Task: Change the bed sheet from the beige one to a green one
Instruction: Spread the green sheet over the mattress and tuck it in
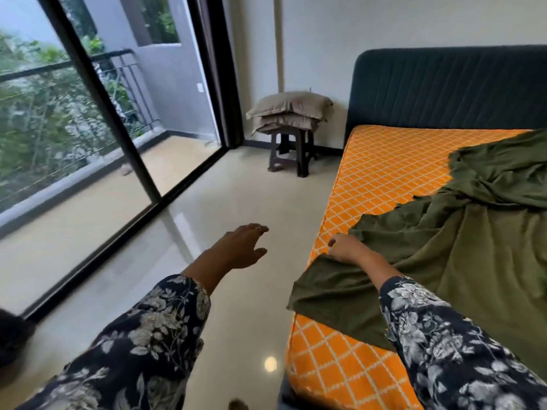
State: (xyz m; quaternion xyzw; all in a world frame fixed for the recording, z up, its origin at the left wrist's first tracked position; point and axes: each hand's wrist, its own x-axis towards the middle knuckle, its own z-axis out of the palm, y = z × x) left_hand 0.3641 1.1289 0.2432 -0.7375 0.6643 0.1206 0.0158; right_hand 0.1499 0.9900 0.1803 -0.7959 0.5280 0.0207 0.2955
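A green sheet (461, 244) lies rumpled over the right part of an orange, white-latticed mattress (381, 170), leaving the near-left side and head end bare. My right hand (346, 248) grips the sheet's edge at the mattress's left side, fingers curled into the cloth. My left hand (242, 247) hovers over the floor left of the bed, fingers spread, holding nothing. No beige sheet shows on the bed.
A dark blue padded headboard (444, 87) stands against the far wall. Beige pillows (290, 110) are stacked on a dark stool (291, 155) in the corner. Sliding glass doors (97, 119) open onto a balcony at left. Glossy floor (225, 208) lies between doors and bed.
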